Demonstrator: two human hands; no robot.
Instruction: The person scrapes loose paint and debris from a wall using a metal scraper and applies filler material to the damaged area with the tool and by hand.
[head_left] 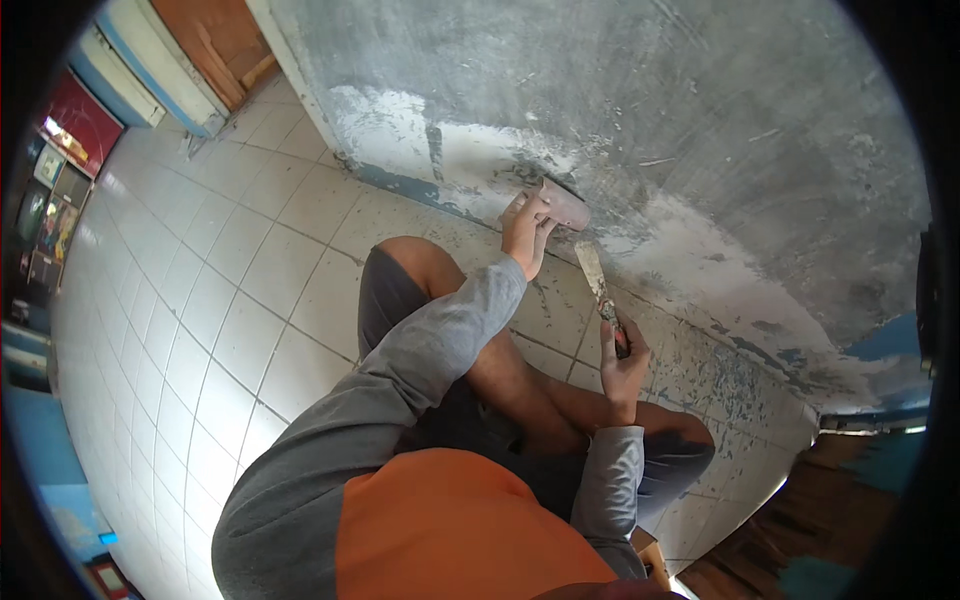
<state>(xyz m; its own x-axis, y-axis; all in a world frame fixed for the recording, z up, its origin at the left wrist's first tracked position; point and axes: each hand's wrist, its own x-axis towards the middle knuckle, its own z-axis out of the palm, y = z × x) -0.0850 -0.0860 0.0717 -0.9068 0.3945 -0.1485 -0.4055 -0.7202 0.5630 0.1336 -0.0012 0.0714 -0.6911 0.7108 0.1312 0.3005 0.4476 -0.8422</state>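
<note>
My left hand (524, 232) reaches forward to the base of the wall, its fingers closed on a pinkish, slightly curled sheet that looks like sandpaper (566, 206). The sheet lies against or very close to the scraped wall (640, 110); I cannot tell whether it touches. In my right hand (624, 365) is a putty knife (590, 265), gripped by its dark, smeared handle. Its stained blade points up toward the wall, a little below the sheet and apart from it. Grey and white patches with some blue paint cover the low part of the wall.
I sit cross-legged on a pale tiled floor (230, 290). Paint flakes (735, 390) litter the tiles along the wall on the right. A brown wooden door (215, 45) stands at the far left, and worn wooden boards (800, 520) lie at the lower right.
</note>
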